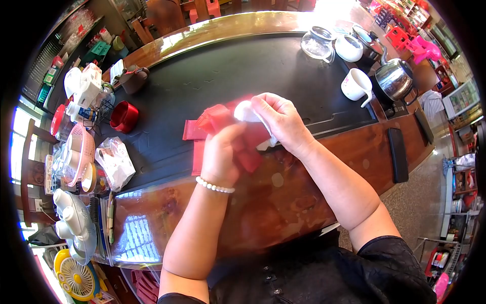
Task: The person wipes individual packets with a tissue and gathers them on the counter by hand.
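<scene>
My right hand (286,121) pinches a thin white piece, like cloth or tissue (246,112), over the black tray top. A strip of it hangs below the fingers. My left hand (221,154), with a white bead bracelet (215,186) on the wrist, is close by on the left. Motion smears its fingers, so their grip is unclear. Just above them shows a red, thin, see-through piece (215,118), perhaps a pouch. More flat red pieces (198,157) lie around and under the hands, partly hidden by them.
A glass pot (318,44), white mug (356,86) and metal kettle (395,78) stand at the right. Left are a red bowl (124,116), plastic bag (115,162), pink basket (80,157) and white cups (72,218). A black phone-like slab (398,154) lies near the right edge.
</scene>
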### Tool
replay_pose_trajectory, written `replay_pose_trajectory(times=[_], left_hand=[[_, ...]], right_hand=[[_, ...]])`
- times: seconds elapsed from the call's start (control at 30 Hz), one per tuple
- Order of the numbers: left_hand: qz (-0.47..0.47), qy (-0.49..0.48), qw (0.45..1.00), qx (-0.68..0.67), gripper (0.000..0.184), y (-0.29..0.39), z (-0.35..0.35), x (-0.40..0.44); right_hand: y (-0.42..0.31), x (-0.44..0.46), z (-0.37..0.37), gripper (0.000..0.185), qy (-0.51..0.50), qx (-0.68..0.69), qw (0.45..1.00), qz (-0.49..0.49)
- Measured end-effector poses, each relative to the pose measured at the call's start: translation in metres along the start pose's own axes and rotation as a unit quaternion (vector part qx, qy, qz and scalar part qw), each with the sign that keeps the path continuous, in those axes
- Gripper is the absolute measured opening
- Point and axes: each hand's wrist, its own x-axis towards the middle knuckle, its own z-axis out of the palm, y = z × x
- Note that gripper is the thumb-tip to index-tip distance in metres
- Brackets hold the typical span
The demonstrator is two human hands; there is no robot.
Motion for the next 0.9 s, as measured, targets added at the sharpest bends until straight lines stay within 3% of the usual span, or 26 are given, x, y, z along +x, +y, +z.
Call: replay_pose_trajectory(times=[0.23, 0.53, 0.73, 0.9], left_hand=[[0.000, -0.031, 0.999, 0.010, 0.034, -0.002, -0.011, 0.007], [0.004, -0.021, 0.994, -0.109, 0.030, 0.002, -0.005, 0.006], [-0.001, 0.007, 0.995, -0.101, 0.033, 0.006, -0.001, 0.003], [0.005, -0.007, 0.995, -0.099, 0.033, 0.004, -0.005, 0.006]], right_hand=[[-0.004, -0.002, 0.001, 0.027, -0.055, 0.007, 0.998, 0.038], [-0.002, -0.001, -0.003, 0.044, -0.122, 0.044, 0.991, 0.025], [-0.010, -0.004, -0.002, 0.044, -0.147, 0.115, 0.982, 0.042], [-0.008, -0.003, -0.001, 0.038, -0.124, 0.096, 0.987, 0.043]])
